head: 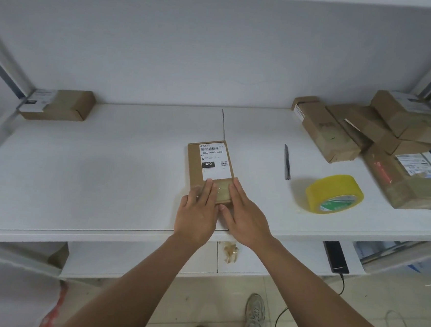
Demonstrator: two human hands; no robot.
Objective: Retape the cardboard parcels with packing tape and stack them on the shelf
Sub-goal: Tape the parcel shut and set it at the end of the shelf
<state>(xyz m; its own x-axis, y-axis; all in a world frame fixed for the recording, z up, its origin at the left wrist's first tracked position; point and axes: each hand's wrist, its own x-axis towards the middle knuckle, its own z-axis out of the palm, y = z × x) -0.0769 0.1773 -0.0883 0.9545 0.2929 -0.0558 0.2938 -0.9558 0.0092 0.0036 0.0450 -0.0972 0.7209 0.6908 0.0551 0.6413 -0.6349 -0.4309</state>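
Small brown cardboard parcel [210, 172] under flat-fingered left hand [198, 210] and right hand [243, 217] smoothing tape; next, likely stacking beside the 10 o'clock parcel [57, 105].

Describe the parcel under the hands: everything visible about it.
The parcel is a small, flat brown cardboard box lying on the white shelf, long axis pointing away from the person. A white shipping label with barcode, "060-06B-A05" and a black "060" block covers its far half. Glossy clear tape crosses its near end. The left hand and right hand press flat on that taped end.
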